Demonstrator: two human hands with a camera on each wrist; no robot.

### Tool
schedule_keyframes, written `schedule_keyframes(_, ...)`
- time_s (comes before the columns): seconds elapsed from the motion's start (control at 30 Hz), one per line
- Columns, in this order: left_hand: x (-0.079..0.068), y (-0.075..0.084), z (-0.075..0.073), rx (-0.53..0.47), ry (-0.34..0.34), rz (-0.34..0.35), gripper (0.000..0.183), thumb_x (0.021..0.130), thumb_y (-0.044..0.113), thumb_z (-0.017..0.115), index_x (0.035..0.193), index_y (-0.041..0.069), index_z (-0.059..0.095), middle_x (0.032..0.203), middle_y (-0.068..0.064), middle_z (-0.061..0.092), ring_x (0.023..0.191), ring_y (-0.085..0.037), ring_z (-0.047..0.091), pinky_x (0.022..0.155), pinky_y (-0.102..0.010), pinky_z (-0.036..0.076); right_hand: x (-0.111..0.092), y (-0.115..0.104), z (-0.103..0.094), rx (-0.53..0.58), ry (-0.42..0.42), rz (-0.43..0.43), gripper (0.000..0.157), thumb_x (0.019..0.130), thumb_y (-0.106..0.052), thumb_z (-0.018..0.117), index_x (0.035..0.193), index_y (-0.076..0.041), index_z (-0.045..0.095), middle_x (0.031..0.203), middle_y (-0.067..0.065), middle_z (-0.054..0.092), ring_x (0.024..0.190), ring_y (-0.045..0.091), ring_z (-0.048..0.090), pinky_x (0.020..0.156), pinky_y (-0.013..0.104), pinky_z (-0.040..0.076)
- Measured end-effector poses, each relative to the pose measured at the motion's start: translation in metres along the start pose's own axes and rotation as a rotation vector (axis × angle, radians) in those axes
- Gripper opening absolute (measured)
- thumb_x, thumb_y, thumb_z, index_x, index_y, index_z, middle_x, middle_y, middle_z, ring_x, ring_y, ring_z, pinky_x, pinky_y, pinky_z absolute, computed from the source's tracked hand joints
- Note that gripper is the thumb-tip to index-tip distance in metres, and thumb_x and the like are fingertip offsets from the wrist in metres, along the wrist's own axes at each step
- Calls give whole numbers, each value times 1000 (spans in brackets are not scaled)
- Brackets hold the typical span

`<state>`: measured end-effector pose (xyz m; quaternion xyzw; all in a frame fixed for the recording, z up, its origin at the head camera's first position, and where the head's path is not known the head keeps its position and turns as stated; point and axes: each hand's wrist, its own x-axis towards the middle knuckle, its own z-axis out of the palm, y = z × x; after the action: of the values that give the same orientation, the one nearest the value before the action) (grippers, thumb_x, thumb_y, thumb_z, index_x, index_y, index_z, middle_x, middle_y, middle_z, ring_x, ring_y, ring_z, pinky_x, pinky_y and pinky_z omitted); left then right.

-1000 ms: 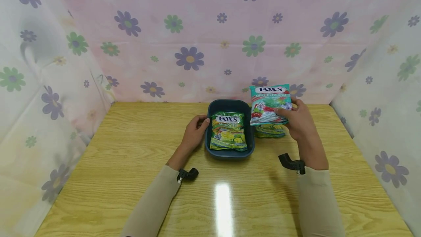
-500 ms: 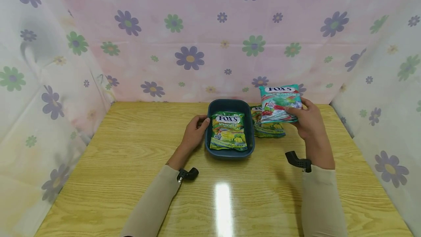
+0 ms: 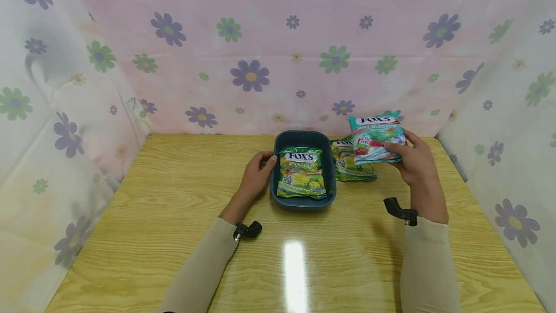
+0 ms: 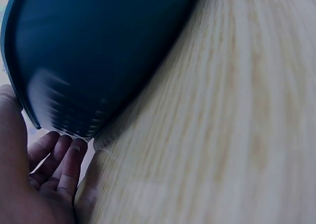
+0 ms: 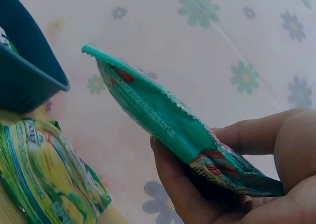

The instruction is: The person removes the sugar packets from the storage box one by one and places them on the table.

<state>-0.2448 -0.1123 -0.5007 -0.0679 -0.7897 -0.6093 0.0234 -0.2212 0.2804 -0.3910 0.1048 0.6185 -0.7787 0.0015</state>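
Note:
In the head view, a dark blue plastic tub (image 3: 328,202) stands on the table with a green candy bag (image 3: 300,173) lying inside it. My left hand (image 3: 256,177) holds the tub's left side. The left wrist view shows its thumb at the rim and its bent fingers (image 4: 69,165) against the outer wall of the tub (image 4: 98,51). Over the table to the right, my right hand (image 3: 414,158) grips a teal candy bag (image 3: 377,136) by its right edge, thumb in front. Seen edge-on in the right wrist view, the teal bag (image 5: 153,110) lies between thumb and fingers.
Another green candy bag (image 3: 354,170) lies on the wooden table (image 3: 187,187) just right of the tub, partly covered by the teal bag. A flowered cloth (image 3: 295,76) hangs behind the table and along both sides.
My right hand has moved the teal candy bag to the right, away from the tub, uncovering more of the green bag on the table. The left hand and tub stay put.

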Motion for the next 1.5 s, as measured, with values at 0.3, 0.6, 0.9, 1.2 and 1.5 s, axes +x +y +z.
schedule_keyframes(0.3,-1,-2,-2,7,-13,3,45,113,27,55,144,-5,58,136,-24,63,120,-40,61,103,-53,48,6,6,-16,16,-10,4,87,102,-5,70,172,-16,18,117,-3,58,88,8,74,73,24,62)
schedule_keyframes(0.6,1,-9,-5,-2,-21,24,45,111,36,59,141,4,63,131,-18,66,115,-31,64,100,-47,49,11,17,-29,16,43,-9,84,101,-4,71,170,-15,25,109,-4,65,83,8,74,69,24,62)
schedule_keyframes(0.9,1,-6,-5,25,-16,8,44,111,37,58,141,5,63,131,-15,66,115,-29,64,101,-45,50,17,27,-40,21,105,21,84,101,-6,73,170,-19,28,119,-2,55,86,6,73,70,23,61)
schedule_keyframes(1.2,1,-5,-5,28,-17,8,44,111,35,57,140,3,63,132,-16,66,114,-31,64,100,-45,50,21,37,-55,49,156,36,85,101,-7,72,170,-20,25,120,-1,52,86,5,71,69,23,61)
schedule_keyframes(1.5,1,-3,-4,31,-18,1,43,111,34,57,140,3,63,132,-16,66,115,-29,64,100,-44,51,26,46,-66,96,204,51,79,100,-4,72,168,-22,35,122,-4,53,92,7,69,68,24,61)
